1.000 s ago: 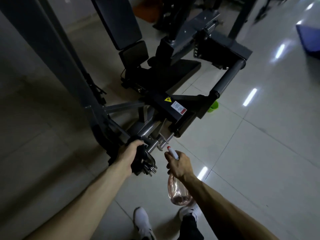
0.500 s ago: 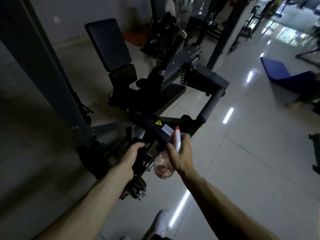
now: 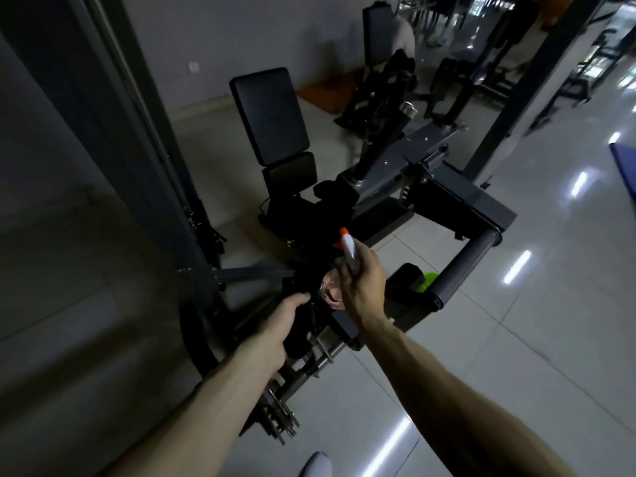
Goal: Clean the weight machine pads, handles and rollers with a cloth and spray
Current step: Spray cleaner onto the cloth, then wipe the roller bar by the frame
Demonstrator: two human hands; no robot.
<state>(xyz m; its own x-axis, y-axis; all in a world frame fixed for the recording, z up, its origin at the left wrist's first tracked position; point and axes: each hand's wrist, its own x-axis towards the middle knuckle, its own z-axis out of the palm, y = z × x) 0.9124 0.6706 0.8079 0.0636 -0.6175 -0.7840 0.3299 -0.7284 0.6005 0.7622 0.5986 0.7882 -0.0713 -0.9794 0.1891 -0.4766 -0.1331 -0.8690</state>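
Note:
My right hand (image 3: pixel 361 287) grips a clear spray bottle (image 3: pixel 332 292) with a white and orange nozzle (image 3: pixel 347 244), raised over the dark weight machine and aimed toward its seat. My left hand (image 3: pixel 280 327) holds a black cloth (image 3: pixel 303 333) bunched against the machine's frame just below the bottle. Beyond them stands the black back pad (image 3: pixel 270 115) with a smaller seat pad (image 3: pixel 289 172) under it. A grey roller (image 3: pixel 468 266) sticks out on the right side of the machine.
A dark upright post (image 3: pixel 137 149) rises on the left. A green object (image 3: pixel 428 280) lies on the tiled floor behind the roller. More gym machines (image 3: pixel 395 84) stand at the back, and a blue mat (image 3: pixel 624 166) lies at the far right. My white shoe (image 3: pixel 316 464) shows below.
The view has tilted up toward the seat. My right hand lifted the spray bottle from hanging low to pointing forward over the machine. My left hand stayed on the cloth.

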